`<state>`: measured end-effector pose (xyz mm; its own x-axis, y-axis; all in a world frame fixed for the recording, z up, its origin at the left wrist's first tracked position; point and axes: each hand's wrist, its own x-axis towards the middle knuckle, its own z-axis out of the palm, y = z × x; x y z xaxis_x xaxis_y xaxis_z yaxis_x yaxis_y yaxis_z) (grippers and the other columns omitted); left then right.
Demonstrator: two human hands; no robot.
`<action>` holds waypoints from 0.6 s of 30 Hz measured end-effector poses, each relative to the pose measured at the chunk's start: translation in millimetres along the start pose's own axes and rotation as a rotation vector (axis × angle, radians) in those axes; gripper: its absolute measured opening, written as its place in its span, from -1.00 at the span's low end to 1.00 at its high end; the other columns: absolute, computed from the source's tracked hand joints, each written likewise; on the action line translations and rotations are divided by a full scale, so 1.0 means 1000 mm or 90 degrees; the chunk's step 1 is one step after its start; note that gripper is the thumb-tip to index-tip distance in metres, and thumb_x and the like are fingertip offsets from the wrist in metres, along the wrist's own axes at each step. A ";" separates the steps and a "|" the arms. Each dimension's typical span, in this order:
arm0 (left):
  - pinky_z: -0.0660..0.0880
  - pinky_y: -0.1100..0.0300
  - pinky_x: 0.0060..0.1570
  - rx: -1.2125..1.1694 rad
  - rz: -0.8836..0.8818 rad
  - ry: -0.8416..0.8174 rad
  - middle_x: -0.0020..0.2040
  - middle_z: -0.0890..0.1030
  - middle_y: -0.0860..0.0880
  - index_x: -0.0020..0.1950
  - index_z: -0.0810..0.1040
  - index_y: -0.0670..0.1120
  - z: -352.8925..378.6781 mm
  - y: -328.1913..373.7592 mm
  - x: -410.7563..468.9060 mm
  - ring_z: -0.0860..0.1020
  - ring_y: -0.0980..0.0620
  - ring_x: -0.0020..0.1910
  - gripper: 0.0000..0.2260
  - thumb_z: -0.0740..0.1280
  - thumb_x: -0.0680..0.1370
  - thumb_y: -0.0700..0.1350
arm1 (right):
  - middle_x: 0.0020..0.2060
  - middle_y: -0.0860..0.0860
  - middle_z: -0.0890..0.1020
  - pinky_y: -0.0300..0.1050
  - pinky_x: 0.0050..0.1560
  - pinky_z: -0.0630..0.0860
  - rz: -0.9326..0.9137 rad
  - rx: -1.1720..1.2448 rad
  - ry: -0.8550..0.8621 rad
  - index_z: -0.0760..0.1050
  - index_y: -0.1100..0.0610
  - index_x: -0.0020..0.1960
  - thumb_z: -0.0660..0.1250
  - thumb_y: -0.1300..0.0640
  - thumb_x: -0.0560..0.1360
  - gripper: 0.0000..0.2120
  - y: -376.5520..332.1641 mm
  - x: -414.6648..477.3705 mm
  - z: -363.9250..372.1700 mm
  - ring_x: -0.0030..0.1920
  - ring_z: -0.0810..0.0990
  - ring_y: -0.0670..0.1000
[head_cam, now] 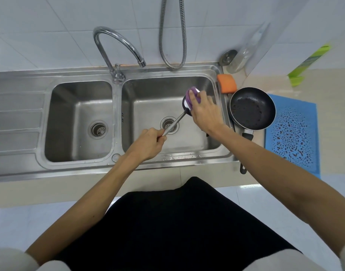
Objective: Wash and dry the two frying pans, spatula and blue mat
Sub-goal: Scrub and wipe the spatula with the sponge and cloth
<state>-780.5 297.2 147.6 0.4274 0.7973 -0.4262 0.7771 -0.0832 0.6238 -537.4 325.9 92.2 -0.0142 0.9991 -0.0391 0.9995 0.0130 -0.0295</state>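
Observation:
Over the right sink basin (148, 90), my left hand (150, 143) grips the metal handle of the spatula (176, 122), whose dark head points up and right. My right hand (203, 112) holds a purple sponge (193, 92) against the spatula head, which is mostly hidden. A black frying pan (251, 108) sits on the sink's right rim, stacked on a second pan of which only the handle (243, 169) shows. The blue mat (296, 133) lies on the counter to the right, spotted with dark drops.
A curved tap (117, 45) stands between the two basins, with no water visibly running. The left basin (77, 122) holds nothing. An orange sponge (226, 83) lies at the sink's back right corner. A hose hangs on the tiled wall, and a clear bottle (242, 57) stands behind the pans.

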 end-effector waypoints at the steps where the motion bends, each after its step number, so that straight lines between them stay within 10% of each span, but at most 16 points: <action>1: 0.35 0.12 -0.30 0.003 -0.001 0.001 -0.28 0.56 -0.18 0.03 0.61 -0.19 0.000 -0.001 0.001 0.44 -0.01 -0.36 -0.78 0.22 0.67 -0.11 | 0.27 0.28 0.41 0.15 -0.26 0.59 -0.033 -0.009 -0.010 0.20 0.18 0.58 0.29 0.11 0.59 -0.40 -0.002 -0.002 0.002 0.07 0.52 0.32; 12: 0.31 0.19 -0.37 0.006 0.021 0.005 -0.30 0.51 -0.10 0.00 0.58 -0.10 0.003 0.004 0.001 0.42 0.03 -0.37 -0.82 0.21 0.67 -0.11 | 0.21 0.26 0.43 0.10 -0.24 0.54 0.092 0.018 0.041 0.23 0.18 0.57 0.28 0.07 0.61 -0.43 0.002 0.005 -0.008 0.00 0.54 0.27; 18: 0.34 0.14 -0.33 0.010 0.005 0.016 -0.33 0.51 -0.08 -0.01 0.58 -0.16 0.002 0.000 0.002 0.44 -0.01 -0.38 -0.80 0.21 0.67 -0.10 | 0.27 0.21 0.41 0.15 -0.24 0.61 -0.048 0.040 -0.011 0.25 0.09 0.57 0.28 0.08 0.59 -0.43 -0.003 -0.010 0.002 0.09 0.54 0.27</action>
<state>-778.8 297.8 144.9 0.4224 0.8109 -0.4049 0.7813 -0.0993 0.6162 -539.9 315.6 90.2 -0.0908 0.9946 -0.0510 0.9917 0.0856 -0.0954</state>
